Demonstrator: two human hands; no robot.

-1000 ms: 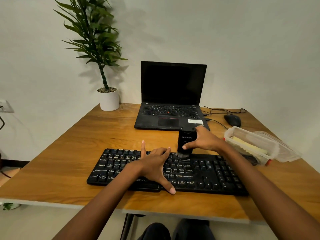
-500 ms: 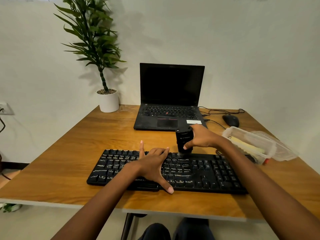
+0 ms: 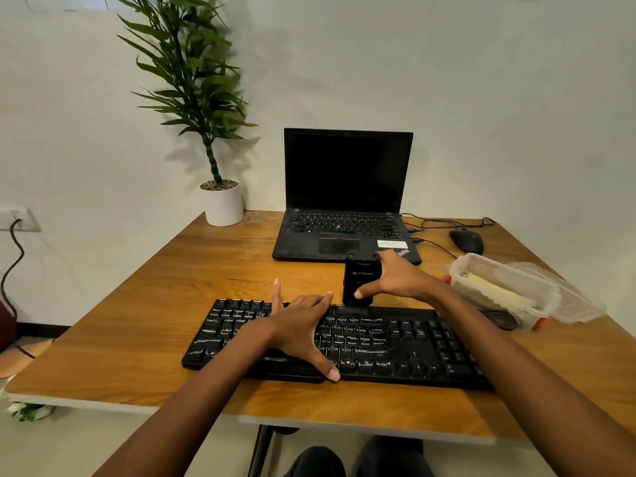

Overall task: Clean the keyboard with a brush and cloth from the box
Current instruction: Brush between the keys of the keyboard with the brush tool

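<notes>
A black keyboard (image 3: 406, 346) lies across the near part of the wooden table (image 3: 155, 304). My left hand (image 3: 303, 328) rests flat on its middle keys, fingers spread and thumb at the front edge. My right hand (image 3: 399, 280) grips an upright black brush (image 3: 359, 280) whose bristle end touches the keyboard's top row. At the right stands a clear plastic box (image 3: 499, 290) with a pale folded cloth (image 3: 495, 287) inside.
An open black laptop (image 3: 344, 201) sits behind the keyboard, with a black mouse (image 3: 466, 241) and cables to its right. The box lid (image 3: 568, 297) lies beside the box. A potted plant (image 3: 220, 201) stands at the back left corner.
My right hand has carried the brush from the upper key rows back to the keyboard's top edge. My left hand has stayed in place on the keys.
</notes>
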